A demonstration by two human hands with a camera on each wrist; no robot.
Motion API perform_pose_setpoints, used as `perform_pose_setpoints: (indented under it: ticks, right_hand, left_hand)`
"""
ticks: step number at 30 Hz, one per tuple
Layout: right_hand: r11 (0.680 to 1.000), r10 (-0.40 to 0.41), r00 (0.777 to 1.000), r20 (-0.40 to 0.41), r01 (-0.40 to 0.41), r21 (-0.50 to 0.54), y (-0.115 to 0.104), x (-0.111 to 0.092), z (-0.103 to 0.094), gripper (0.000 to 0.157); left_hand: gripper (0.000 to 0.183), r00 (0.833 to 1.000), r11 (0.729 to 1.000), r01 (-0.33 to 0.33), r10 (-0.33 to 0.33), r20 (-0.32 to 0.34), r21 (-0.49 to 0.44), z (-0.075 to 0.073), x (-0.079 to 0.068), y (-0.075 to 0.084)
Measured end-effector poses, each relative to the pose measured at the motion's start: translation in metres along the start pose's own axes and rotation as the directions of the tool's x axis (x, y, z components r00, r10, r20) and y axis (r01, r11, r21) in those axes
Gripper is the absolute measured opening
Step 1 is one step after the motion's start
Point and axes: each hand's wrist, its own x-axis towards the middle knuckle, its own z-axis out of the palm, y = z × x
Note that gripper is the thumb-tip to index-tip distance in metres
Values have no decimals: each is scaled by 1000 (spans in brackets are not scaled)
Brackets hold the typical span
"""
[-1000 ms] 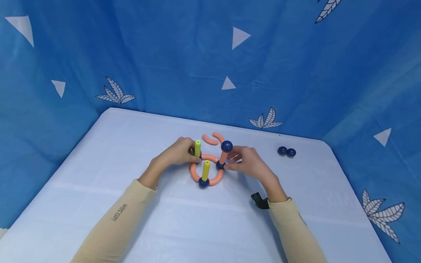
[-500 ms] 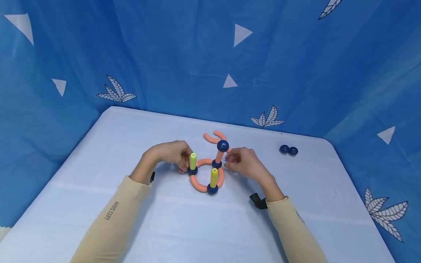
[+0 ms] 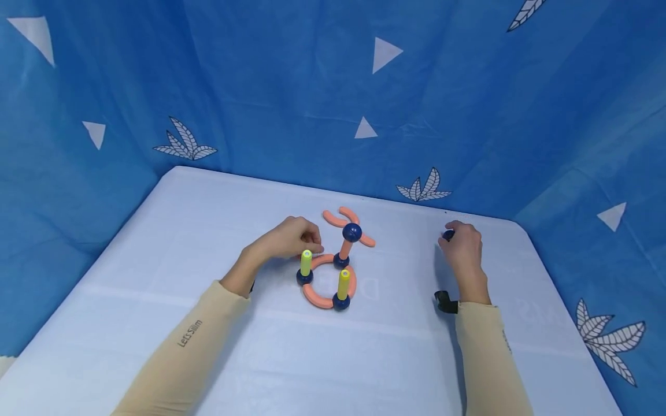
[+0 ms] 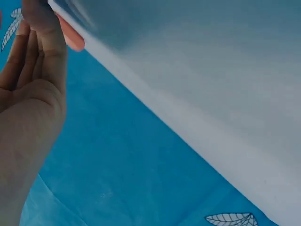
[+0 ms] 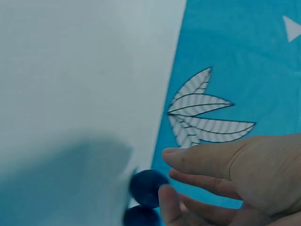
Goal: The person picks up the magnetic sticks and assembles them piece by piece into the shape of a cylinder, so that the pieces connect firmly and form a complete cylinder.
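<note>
A ring of orange curved sticks (image 3: 316, 297) lies on the table, joined by navy balls (image 3: 340, 301). Two yellow-green rods (image 3: 344, 284) stand on it, and an orange rod (image 3: 346, 249) topped by a navy ball (image 3: 352, 232) rises at its back. My left hand (image 3: 291, 238), fingers loosely bent, hovers by the ring's back left; the left wrist view shows an orange stick end (image 4: 71, 35) behind its fingers. At the right, my right hand (image 3: 463, 248) reaches two loose navy balls (image 5: 148, 188). One fingertip meets the nearer ball; the thumb is apart from it.
Several loose orange curved sticks (image 3: 333, 219) lie behind the ring. The white table (image 3: 208, 196) ends at a blue curtain (image 3: 270, 86) with leaf and triangle prints. A black wrist strap piece (image 3: 446, 302) sticks out at my right wrist.
My right hand has left the ring's right side and moved right to the loose balls. The ring has turned and shifted slightly toward me. My left hand has left the ring's left ball.
</note>
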Motion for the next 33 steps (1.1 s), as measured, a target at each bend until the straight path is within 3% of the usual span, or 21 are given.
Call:
perform_pose_setpoints:
  ticks: [6,12,17,21,27,33]
  right_hand:
    - [1000,19,998,61,-20,12,2,6,2,39]
    - [998,47,984,173,-51,22,-6,3,2,41]
    - [986,-102,970,223,69,149,-19,-7,-3,43]
    - [946,-255,942,216,198,256,-46,-24,-23,42]
    - [868,-405,903,142,331,370,-91,-64,-52,35]
    - [774,-549,832,85,467,428,-117,-97,-60,33]
  left_hand:
    - [6,1000,1000,-5,6,-25,19,8,3,4]
    - [8,999,999,26,-25,-35,21,12,2,4]
    - [14,996,998,64,-63,-61,14,16,1,5]
    - [16,992,995,103,-102,-80,15,18,2,6]
    - [17,972,982,187,-183,-149,13,16,1,11]
    - [19,952,971,239,-233,-198,3,15,0,13]
